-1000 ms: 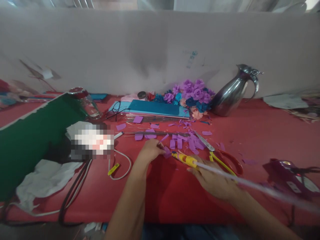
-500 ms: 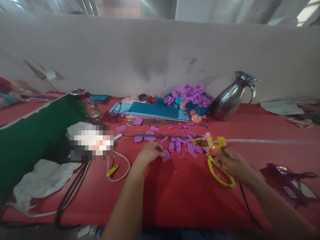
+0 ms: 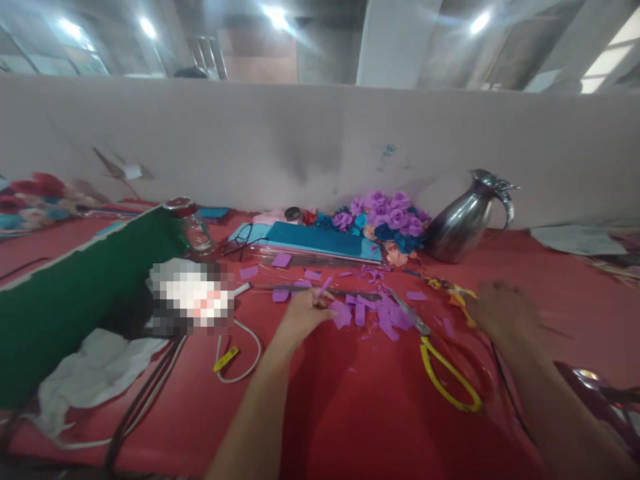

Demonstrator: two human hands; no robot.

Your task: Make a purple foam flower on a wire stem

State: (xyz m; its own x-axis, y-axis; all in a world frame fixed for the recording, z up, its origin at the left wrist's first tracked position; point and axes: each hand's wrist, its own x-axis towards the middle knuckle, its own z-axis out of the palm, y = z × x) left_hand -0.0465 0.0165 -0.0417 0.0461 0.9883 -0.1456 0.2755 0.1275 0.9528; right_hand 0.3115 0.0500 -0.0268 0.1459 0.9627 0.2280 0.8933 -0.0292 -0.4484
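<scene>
My left hand (image 3: 303,313) is closed with thumb and fingers pinched on a piece of purple paper (image 3: 343,316), and a narrow purple strip (image 3: 325,287) sticks up at its fingers. My right hand (image 3: 503,308) is smeared by motion, so its fingers cannot be made out. Just left of it is a yellow glue gun (image 3: 463,300), partly hidden by the hand; contact is unclear. Between the hands lie scissors (image 3: 424,328) with yellow handles, their blades on loose purple paper cuttings (image 3: 387,319). Thin wires (image 3: 345,293) run behind the cuttings.
Purple and blue paper flowers (image 3: 390,217) and blue paper sheets (image 3: 315,239) sit along the back wall. A metal jug (image 3: 463,223) stands at right. At left are a green board (image 3: 95,293), a glass jar (image 3: 195,230), a white cable (image 3: 257,340) and crumpled white paper (image 3: 95,363).
My right hand has moved right from over the scissors, and the glue gun it held has shifted right too. The scissors now show fully. My left hand keeps its pinch on the purple paper.
</scene>
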